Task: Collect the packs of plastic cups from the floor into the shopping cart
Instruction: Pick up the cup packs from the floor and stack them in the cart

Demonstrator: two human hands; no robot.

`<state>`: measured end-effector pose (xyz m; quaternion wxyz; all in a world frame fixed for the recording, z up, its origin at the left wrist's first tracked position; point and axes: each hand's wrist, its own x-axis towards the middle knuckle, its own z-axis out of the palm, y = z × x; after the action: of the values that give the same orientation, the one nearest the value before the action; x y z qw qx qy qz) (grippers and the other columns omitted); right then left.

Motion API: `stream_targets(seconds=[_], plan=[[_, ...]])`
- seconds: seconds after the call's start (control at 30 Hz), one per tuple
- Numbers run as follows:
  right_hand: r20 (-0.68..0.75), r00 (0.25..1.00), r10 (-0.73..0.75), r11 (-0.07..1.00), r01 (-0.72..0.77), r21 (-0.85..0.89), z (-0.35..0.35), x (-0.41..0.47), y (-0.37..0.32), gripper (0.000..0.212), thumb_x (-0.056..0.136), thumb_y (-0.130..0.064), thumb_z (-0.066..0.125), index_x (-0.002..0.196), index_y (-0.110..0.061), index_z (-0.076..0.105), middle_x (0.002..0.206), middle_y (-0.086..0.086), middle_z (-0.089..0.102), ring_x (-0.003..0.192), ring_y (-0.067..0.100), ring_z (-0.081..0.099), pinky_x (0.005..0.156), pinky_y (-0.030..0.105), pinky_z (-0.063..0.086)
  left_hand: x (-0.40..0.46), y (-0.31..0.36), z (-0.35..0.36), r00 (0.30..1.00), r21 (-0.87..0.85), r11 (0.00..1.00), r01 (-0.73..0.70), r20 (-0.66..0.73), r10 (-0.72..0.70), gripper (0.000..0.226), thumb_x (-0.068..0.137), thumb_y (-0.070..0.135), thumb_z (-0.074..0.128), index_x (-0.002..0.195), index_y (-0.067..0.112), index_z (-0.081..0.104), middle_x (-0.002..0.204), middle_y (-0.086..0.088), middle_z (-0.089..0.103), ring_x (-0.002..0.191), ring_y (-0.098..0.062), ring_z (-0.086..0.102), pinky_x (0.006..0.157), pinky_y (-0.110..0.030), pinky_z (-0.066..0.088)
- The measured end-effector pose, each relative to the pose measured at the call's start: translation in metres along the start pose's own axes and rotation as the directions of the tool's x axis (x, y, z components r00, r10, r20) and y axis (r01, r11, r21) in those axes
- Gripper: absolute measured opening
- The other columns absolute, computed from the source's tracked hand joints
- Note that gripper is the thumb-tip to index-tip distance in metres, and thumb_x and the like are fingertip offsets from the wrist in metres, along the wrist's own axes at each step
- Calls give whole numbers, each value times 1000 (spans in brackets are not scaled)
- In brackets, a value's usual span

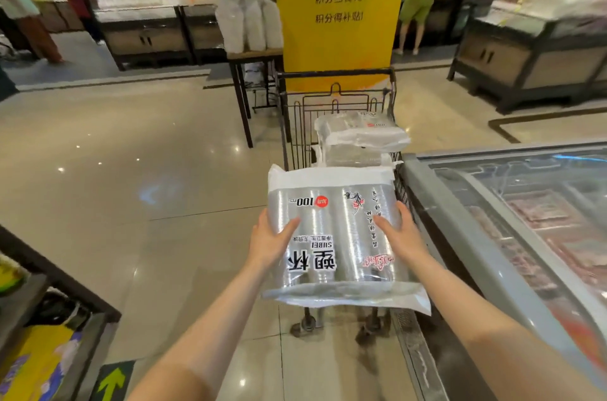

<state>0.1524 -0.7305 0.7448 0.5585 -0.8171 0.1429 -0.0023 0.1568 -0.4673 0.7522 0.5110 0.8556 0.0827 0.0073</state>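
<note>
Left hand (271, 238) and right hand (399, 231) clasp cup pack (331, 236) by opposite edges, flat and level; shopping cart (338, 124) just ahead, stacked packs (359, 133) inside.

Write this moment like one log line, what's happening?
left hand: holding cup pack | right hand: holding it | shopping cart: packs inside
</note>
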Motion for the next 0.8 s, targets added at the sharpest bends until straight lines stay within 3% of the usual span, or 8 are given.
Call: stream_targets(seconds=[0.1,0.33,0.47,0.63,0.73,0.8], plan=[[-59,998,0,1000,-1,-15,-6,33,-13,81,88,-47,61,152,-25,16,157,-2,24,142,24,28,112,43,26,41,14,8,998,-12,999,-48,46,49,74,84,51,64,141,13,35,134,2,50,123,-20,48,103,-39,40],[-150,988,-38,999,32,-42,-36,136,-44,80,88,-48,60,152,-27,16,158,-4,21,143,23,25,112,40,25,140,65,45,981,-63,984,-169,86,174,58,88,35,65,136,18,38,117,7,53,106,-12,54,78,-20,42],[-147,988,-55,998,48,-49,-53,213,-62,81,89,-49,60,152,-27,15,158,-1,23,142,26,27,111,42,27,201,98,71,977,-83,978,-191,80,197,66,89,31,65,143,16,30,125,8,48,111,-8,49,91,-23,40],[-129,989,-72,993,59,-100,-74,320,-89,77,89,-49,59,151,-25,19,153,3,34,138,28,34,109,39,30,287,138,106,980,-85,978,-190,49,195,63,89,33,64,141,19,32,119,14,43,115,-8,47,91,-21,37],[-133,986,-98,985,77,-157,-82,392,-105,73,92,-47,55,151,-23,20,153,4,35,139,28,33,110,38,30,341,159,126,981,-78,980,-185,43,189,62,90,32,64,141,18,31,121,13,42,117,-7,44,89,-11,37],[-100,987,-122,971,98,-219,-84,434,-113,70,93,-47,53,152,-27,20,154,4,33,141,27,29,111,39,28,374,166,137,981,-42,981,-188,30,189,76,89,38,63,148,15,23,139,7,38,130,-12,37,102,-23,30]])
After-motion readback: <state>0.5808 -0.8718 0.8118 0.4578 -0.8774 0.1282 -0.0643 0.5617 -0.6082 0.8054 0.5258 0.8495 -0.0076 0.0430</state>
